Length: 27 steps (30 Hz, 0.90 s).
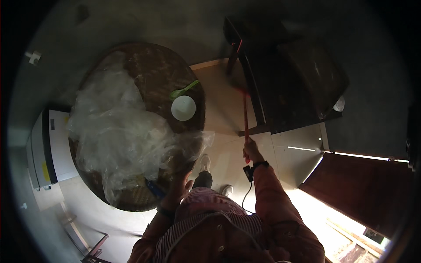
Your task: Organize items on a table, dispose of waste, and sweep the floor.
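Dim rm, pale tile floor point(221, 109), dark table point(289, 83), sunlit wooden door point(364, 188)

Counts, head view: mostly singles, two hands, two shoes.

One round woven tray point(153, 70); one crumpled clear plastic sheet point(114, 127); one white bowl point(183, 108); one green spoon point(184, 90); one blue-handled item point(154, 188) at the tray edge, kind unclear. One red stick point(245, 116). Two hands: left hand point(180, 184), right hand point(251, 150). Two shoes point(205, 163). One dark bench-like piece of furniture point(285, 83). One white appliance point(48, 149). One wooden door point(364, 188).
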{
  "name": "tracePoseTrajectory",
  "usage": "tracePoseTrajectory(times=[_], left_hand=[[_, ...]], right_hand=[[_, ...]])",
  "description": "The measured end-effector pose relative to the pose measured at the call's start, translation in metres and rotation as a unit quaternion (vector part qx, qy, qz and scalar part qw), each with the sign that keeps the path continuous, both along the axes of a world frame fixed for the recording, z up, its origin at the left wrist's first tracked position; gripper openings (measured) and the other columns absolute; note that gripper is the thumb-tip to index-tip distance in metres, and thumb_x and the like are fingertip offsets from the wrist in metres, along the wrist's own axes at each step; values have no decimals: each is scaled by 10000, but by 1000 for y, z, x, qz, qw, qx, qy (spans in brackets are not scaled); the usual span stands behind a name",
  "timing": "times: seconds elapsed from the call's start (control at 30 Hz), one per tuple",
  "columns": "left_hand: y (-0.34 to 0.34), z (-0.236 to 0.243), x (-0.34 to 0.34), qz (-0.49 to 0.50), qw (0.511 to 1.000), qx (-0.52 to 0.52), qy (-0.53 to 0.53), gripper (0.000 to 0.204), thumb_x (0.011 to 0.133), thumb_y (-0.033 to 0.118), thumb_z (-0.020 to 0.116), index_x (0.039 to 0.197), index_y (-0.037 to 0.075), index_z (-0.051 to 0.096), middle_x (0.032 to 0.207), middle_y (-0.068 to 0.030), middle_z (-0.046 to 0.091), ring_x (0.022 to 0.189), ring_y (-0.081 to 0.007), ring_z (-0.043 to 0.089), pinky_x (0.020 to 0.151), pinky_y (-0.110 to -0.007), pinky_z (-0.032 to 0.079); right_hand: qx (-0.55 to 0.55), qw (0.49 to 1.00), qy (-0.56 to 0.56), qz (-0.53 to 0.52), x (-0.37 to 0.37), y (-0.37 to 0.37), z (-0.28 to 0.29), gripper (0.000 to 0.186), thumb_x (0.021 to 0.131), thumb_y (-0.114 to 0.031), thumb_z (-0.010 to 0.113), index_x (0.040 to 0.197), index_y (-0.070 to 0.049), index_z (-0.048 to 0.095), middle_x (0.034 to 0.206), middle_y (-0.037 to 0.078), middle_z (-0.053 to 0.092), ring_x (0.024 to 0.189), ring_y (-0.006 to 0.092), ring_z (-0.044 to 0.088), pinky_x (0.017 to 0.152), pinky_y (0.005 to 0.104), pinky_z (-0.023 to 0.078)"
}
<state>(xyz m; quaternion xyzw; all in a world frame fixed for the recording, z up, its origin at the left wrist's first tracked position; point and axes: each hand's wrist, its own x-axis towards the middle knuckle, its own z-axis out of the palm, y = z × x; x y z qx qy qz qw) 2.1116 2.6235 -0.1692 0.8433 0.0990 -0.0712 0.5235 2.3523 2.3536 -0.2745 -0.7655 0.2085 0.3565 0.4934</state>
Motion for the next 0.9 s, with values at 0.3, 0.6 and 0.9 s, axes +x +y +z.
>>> tracePoseTrajectory(times=[0.3,0.6,0.9], left_hand=[[-24,2,16,-80,992,88,-35,368,838,149,586,1153,-18,493,1049,-217,557,979,-362,544,837,-401,444],[-103,21,-15,-126,985,113,-40,380,811,127,603,1148,-10,490,1000,-205,569,923,-367,563,792,-405,468],[-200,48,-13,-252,964,82,-33,363,810,137,597,1124,-22,508,1042,-218,578,972,-368,561,821,-405,459]], right_hand=[[-172,941,-41,288,-172,-79,31,492,873,-160,403,1350,-89,309,785,288,612,698,422,619,583,488,508],[-229,917,-68,320,-350,-268,67,428,822,-130,515,1231,-215,420,809,200,631,761,415,603,679,516,478],[-434,897,61,58,-522,-397,189,264,792,-135,505,1035,-160,604,842,204,625,819,404,591,705,486,476]])
